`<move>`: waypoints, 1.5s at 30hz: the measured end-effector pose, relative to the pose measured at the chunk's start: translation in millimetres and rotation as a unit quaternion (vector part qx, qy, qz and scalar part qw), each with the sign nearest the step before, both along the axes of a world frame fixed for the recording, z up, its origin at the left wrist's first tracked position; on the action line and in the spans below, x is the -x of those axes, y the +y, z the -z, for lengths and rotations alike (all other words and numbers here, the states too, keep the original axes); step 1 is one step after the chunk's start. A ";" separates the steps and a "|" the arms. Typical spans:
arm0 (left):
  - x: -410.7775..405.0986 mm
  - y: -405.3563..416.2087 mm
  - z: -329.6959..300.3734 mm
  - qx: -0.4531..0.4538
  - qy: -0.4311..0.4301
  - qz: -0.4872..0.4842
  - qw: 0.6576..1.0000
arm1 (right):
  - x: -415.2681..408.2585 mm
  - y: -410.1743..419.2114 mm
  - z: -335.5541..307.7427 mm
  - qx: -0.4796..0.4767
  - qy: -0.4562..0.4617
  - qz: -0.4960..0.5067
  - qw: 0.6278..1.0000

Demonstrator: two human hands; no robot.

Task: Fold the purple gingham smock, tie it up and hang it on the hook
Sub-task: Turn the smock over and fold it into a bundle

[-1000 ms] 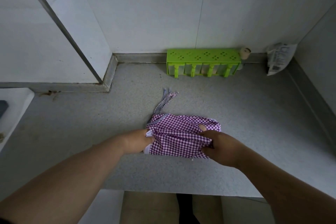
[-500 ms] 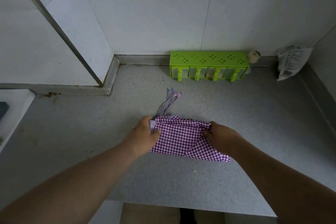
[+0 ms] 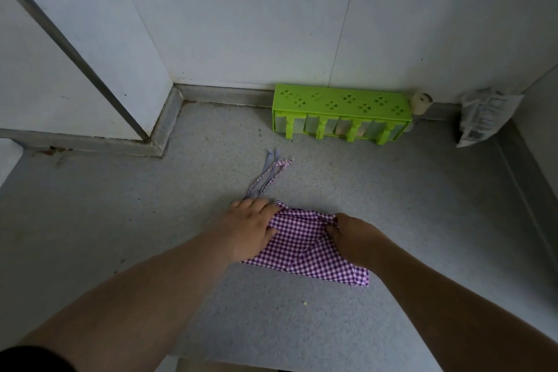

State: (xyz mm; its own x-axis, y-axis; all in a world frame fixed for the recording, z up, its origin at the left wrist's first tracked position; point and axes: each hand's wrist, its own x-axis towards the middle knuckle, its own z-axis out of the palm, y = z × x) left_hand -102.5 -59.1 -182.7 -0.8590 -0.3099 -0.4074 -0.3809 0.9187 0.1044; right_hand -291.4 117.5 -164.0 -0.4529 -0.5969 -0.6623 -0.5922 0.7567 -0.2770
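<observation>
The grey speckled table [image 3: 151, 220] is carrying everything, running back to white walls. On it one purple gingham smock [image 3: 305, 248] is lying folded into a flat packet between the two hands, its near right corner poking out toward the table's front edge. A bundle of thin ties [image 3: 268, 175] is trailing from the smock's far left corner toward the wall — how many strands, I cannot tell.

The left hand [image 3: 250, 229] is lying palm down over the smock's left end, fingers reaching forward over its far corner where the ties start, thumb resting on the checked cloth; its grip is flat rather than closed. The right hand [image 3: 353, 235] is sitting at the smock's right end with fingers curled, its grip pinching a gathered fold of the cloth at the upper right. Both forearms are reaching in from the bottom of the view, converging on the smock.

Against the back wall one green rack [image 3: 341, 112] is standing, with one small cream jar [image 3: 421, 103] just beside its right end, and one clear printed bag [image 3: 483, 118] — well apart from the smock — leaning in the right corner
</observation>
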 end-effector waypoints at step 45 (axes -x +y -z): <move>-41.9 -26.1 30.3 -0.038 0.064 0.096 0.993 | -82.4 -20.1 32.3 0.136 0.165 -0.128 0.969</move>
